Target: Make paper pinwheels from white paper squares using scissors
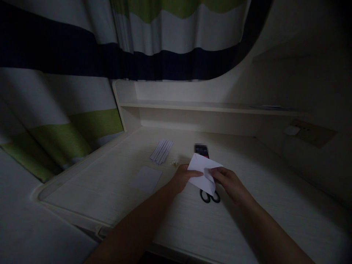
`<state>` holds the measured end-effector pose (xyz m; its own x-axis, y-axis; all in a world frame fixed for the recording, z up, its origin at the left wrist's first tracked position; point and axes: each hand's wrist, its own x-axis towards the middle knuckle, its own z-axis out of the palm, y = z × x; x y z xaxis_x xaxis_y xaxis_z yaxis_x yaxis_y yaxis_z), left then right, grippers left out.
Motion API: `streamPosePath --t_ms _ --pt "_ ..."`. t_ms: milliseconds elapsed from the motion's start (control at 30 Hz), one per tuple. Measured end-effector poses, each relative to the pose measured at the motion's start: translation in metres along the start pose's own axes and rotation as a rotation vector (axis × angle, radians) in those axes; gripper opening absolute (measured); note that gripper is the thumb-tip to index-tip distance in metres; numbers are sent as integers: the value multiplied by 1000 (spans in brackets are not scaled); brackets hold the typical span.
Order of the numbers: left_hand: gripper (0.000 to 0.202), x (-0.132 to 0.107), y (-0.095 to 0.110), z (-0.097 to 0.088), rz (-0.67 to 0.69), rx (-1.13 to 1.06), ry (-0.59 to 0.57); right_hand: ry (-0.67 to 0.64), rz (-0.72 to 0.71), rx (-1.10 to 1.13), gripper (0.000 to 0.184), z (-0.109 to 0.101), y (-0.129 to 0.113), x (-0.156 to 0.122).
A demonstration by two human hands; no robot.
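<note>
Both my hands hold a white sheet of paper [202, 171] above a pale wooden desk [247, 212]. My left hand [183, 177] pinches its left edge, fingers closed. My right hand [227, 182] grips the right side, where the paper is folded over. Black-handled scissors [210, 196] lie on the desk directly under the paper, mostly hidden by it.
A square white sheet [146, 179] lies flat to the left. Folded paper strips [161, 150] and a small crumpled scrap [174, 161] lie behind it. A dark small object [201, 149] sits behind the held paper. A shelf [209, 107] runs along the back; a striped curtain [60, 121] hangs left.
</note>
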<state>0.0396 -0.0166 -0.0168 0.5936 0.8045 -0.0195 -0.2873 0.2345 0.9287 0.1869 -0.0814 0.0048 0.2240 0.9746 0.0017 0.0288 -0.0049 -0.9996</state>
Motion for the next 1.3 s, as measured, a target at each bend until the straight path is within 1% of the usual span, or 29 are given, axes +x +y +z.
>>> streamPosePath --t_ms 67,167,200,233,367,533,633,733,833,900,967,1033,1133,1300 --pt "34 1 1 -2 -19 18 -13 54 -38 -8 32 -5 -6 0" --pt "35 1 1 -4 -87 73 -47 265 -184 -108 33 -15 -13 -1" --pt "35 0 1 -4 -112 101 -61 297 -229 -149 34 -18 -13 -1" --pt "35 0 1 -4 -133 132 -73 292 -262 -187 35 -20 -13 0" --pt "30 -5 5 -1 -190 226 -115 153 -295 -328 33 -20 -8 1" --pt "26 -7 7 1 -225 284 -120 92 -331 -451 25 -10 -2 1" --pt "26 -6 4 0 -224 283 -129 95 -368 -503 20 -10 0 1" --pt "23 -5 3 -1 -216 256 -135 94 -460 -519 10 -12 0 1" --pt "24 -5 3 -1 -217 230 -133 9 -617 -513 5 -14 0 0" --pt "26 -4 3 -3 -212 219 -127 -62 -712 -502 10 -14 0 -1" --pt "29 -2 1 -5 -214 221 -131 -127 -768 -502 16 -15 0 -1" --pt "32 0 -1 -8 -217 228 -134 -170 -783 -522 20 -16 1 0" --pt "32 1 -3 -10 -203 220 -129 -194 -787 -569 23 -18 3 1" --pt "29 -2 0 -7 -185 171 -122 -221 -808 -667 27 -20 5 2"
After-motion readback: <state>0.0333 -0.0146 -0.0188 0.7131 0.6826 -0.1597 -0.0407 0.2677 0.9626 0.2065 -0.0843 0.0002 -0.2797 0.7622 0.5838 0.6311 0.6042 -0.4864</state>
